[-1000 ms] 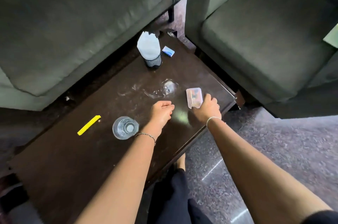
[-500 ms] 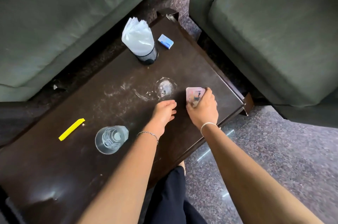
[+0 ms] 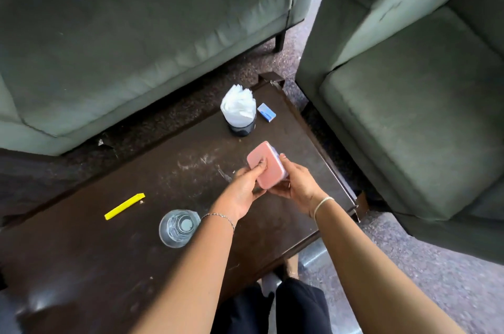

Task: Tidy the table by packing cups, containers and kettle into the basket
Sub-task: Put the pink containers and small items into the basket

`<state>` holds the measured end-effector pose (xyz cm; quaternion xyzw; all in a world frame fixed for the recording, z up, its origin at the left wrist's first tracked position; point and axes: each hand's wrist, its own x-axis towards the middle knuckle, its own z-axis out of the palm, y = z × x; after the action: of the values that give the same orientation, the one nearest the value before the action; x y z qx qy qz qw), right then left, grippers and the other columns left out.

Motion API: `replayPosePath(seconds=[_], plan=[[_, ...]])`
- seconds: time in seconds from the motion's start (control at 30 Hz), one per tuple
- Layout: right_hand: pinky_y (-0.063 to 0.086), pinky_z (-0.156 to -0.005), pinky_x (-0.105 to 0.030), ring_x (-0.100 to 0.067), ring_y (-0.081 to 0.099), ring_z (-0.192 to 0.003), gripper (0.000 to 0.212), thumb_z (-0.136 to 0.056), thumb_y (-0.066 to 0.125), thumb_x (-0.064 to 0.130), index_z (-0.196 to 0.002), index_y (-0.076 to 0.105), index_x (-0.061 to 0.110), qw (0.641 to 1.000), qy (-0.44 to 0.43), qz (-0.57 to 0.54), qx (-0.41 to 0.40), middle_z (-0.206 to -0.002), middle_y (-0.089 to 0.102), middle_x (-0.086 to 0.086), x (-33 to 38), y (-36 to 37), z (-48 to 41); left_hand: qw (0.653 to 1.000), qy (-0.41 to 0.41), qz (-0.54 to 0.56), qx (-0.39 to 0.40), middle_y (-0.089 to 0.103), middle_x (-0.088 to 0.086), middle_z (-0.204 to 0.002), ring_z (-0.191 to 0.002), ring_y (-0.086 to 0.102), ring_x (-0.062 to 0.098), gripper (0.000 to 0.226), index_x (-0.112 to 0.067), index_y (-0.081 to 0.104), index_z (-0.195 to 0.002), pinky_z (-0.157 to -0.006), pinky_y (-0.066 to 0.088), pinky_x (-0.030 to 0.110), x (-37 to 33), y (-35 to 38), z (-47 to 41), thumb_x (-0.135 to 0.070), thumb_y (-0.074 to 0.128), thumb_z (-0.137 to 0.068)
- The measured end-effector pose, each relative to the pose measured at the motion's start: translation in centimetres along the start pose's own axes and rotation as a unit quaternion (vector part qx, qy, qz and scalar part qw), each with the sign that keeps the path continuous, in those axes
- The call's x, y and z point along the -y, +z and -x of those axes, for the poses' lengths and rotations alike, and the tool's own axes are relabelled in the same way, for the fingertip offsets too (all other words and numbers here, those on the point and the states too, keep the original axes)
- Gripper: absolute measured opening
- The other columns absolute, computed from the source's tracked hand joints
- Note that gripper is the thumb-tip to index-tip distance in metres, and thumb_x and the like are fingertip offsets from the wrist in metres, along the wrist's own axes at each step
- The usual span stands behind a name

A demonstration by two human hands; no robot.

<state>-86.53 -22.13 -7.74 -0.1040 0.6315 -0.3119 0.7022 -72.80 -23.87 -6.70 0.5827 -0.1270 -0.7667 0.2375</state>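
Note:
A small rectangular container with a pink lid [image 3: 268, 166] is held above the dark wooden table [image 3: 109, 252], tilted with the lid toward me. My left hand [image 3: 242, 189] grips its left edge, thumb on the lid. My right hand [image 3: 296, 183] grips its right side from below. A clear glass [image 3: 177, 227] stands on the table to the left of my left wrist. No basket or kettle is in view.
A black mesh holder with white tissues [image 3: 240, 112] and a small blue box [image 3: 266, 112] stand at the table's far end. A yellow strip [image 3: 124, 206] lies at the left. Green sofas [image 3: 136, 33] flank the table behind and to the right [image 3: 409, 115].
My right hand lifted the container off the table. My left hand came off the tabletop and took hold of the container too. The lid side now faces me.

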Motion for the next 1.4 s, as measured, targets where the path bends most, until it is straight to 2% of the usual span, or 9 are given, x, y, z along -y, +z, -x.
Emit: replayPosePath(seconds=[0.13, 0.23, 0.33, 0.53, 0.7, 0.83, 0.93, 1.13, 1.4], plan=[[0.058, -0.058, -0.033, -0.019, 0.071, -0.066, 0.035, -0.085, 0.068, 0.043, -0.076, 0.065, 0.01, 0.973, -0.101, 0.183, -0.098, -0.079, 0.073, -0.013, 1.2, 1.1, -1.0, 0.995, 0.01, 0.087, -0.057, 0.067, 0.014, -0.116, -0.104, 0.065, 0.029, 0.028, -0.015, 0.058, -0.118, -0.082, 0.056, 0.04, -0.5, -1.5, 0.1, -0.023, 0.065, -0.092], [0.051, -0.068, -0.03, -0.022, 0.068, -0.073, 0.026, -0.083, 0.07, 0.036, -0.07, 0.062, 0.015, 0.906, -0.168, 0.345, -0.177, -0.071, 0.07, 0.0, 2.4, 0.8, -3.0, 0.987, 0.014, 0.108, -0.121, 0.067, 0.012, -0.104, -0.094, 0.065, 0.026, 0.017, -0.016, 0.057, -0.102, -0.072, 0.059, 0.04, -0.9, -2.1, -0.8, -0.021, 0.068, -0.09], [0.046, -0.074, -0.023, -0.02, 0.066, -0.086, 0.005, -0.083, 0.067, 0.026, -0.082, 0.068, 0.022, 0.872, -0.185, 0.405, -0.202, -0.086, 0.073, 0.002, 4.5, 0.2, -5.6, 0.973, 0.027, 0.132, -0.186, 0.064, 0.012, -0.102, -0.093, 0.064, 0.026, 0.018, -0.015, 0.054, -0.1, -0.073, 0.058, 0.04, -0.7, -2.7, -2.3, -0.022, 0.067, -0.091], [0.052, -0.075, -0.034, -0.029, 0.064, -0.092, 0.016, -0.083, 0.056, 0.017, -0.095, 0.067, 0.021, 0.809, -0.248, 0.479, -0.234, -0.097, 0.071, -0.004, 8.4, 1.4, -11.8, 0.948, 0.04, 0.189, -0.252, 0.064, 0.009, -0.101, -0.091, 0.062, 0.021, 0.012, -0.016, 0.057, -0.095, -0.066, 0.056, 0.036, 0.4, -4.3, -5.8, -0.022, 0.067, -0.091], [0.049, -0.084, -0.039, -0.035, 0.055, -0.11, 0.037, -0.082, 0.068, 0.027, -0.116, 0.063, 0.011, 0.745, -0.269, 0.588, -0.165, -0.116, 0.059, -0.012, 8.9, 1.6, -16.0, 0.938, 0.044, 0.216, -0.266, 0.064, 0.01, -0.11, -0.102, 0.063, 0.026, 0.035, -0.009, 0.056, -0.118, -0.069, 0.056, 0.038, 1.2, -5.0, -7.9, -0.025, 0.069, -0.089], [0.048, -0.086, -0.04, -0.036, 0.053, -0.113, 0.039, -0.087, 0.064, 0.029, -0.122, 0.061, 0.011, 0.732, -0.257, 0.608, -0.169, -0.121, 0.053, -0.015, 9.0, 1.9, -17.4, 0.935, 0.039, 0.222, -0.273, 0.066, 0.007, -0.104, -0.096, 0.064, 0.022, 0.019, -0.017, 0.057, -0.099, -0.068, 0.056, 0.037, 1.5, -5.1, -8.3, -0.025, 0.071, -0.088], [0.049, -0.085, -0.041, -0.038, 0.054, -0.112, 0.036, -0.088, 0.062, 0.028, -0.116, 0.062, 0.006, 0.726, -0.252, 0.615, -0.177, -0.119, 0.054, -0.016, 9.4, 2.2, -17.8, 0.934, 0.043, 0.22, -0.276, 0.067, 0.007, -0.104, -0.098, 0.064, 0.023, 0.017, -0.018, 0.058, -0.099, -0.072, 0.056, 0.039, 1.4, -4.9, -8.0, -0.023, 0.07, -0.088], [0.049, -0.083, -0.041, -0.039, 0.058, -0.105, 0.04, -0.077, 0.071, 0.031, -0.102, 0.065, 0.002, 0.768, -0.216, 0.574, -0.184, -0.11, 0.06, -0.02, 9.4, 2.0, -16.6, 0.932, 0.059, 0.217, -0.283, 0.067, 0.003, -0.093, -0.086, 0.064, 0.018, 0.011, -0.019, 0.058, -0.089, -0.068, 0.056, 0.035, 0.5, -4.3, -6.7, -0.021, 0.068, -0.09], [0.05, -0.077, -0.033, -0.03, 0.064, -0.09, 0.031, -0.071, 0.074, 0.027, -0.095, 0.07, 0.008, 0.827, -0.194, 0.494, -0.185, -0.099, 0.068, -0.012, 7.1, 0.0, -10.0, 0.932, 0.071, 0.222, -0.279, 0.063, 0.006, -0.108, -0.09, 0.062, 0.019, 0.013, -0.018, 0.056, -0.098, -0.065, 0.055, 0.033, -0.6, -3.1, -2.5, -0.02, 0.067, -0.091]])
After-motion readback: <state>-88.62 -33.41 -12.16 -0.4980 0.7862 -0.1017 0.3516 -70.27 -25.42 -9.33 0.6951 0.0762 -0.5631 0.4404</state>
